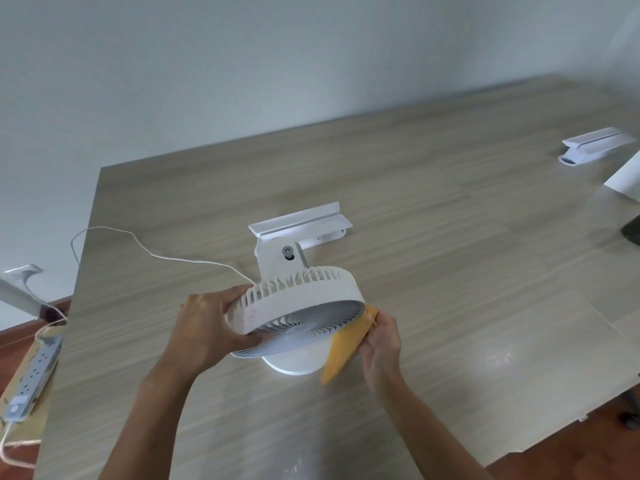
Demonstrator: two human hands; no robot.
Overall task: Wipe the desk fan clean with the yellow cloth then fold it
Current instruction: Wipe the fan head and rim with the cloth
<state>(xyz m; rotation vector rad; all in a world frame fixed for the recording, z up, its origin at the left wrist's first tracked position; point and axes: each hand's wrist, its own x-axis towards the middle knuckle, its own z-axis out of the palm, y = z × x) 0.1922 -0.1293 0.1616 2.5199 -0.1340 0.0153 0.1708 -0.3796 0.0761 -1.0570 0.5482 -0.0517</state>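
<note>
A white desk fan (298, 303) stands on its round base on the wooden table (450, 244), its head tilted so the grille faces down toward me. My left hand (204, 327) grips the left rim of the fan head, thumb under the grille. My right hand (382, 344) holds the yellow cloth (341, 351) pressed against the right lower edge of the fan head, and the cloth hangs down beside the base. Faint pink marks show on the fan's rim.
A white cable (145, 251) runs from the fan off the table's left edge toward a power strip (33, 379) on the floor. A white bracket (301, 225) lies behind the fan, and another white bracket (595, 145) sits at far right beside a white sheet (625, 181).
</note>
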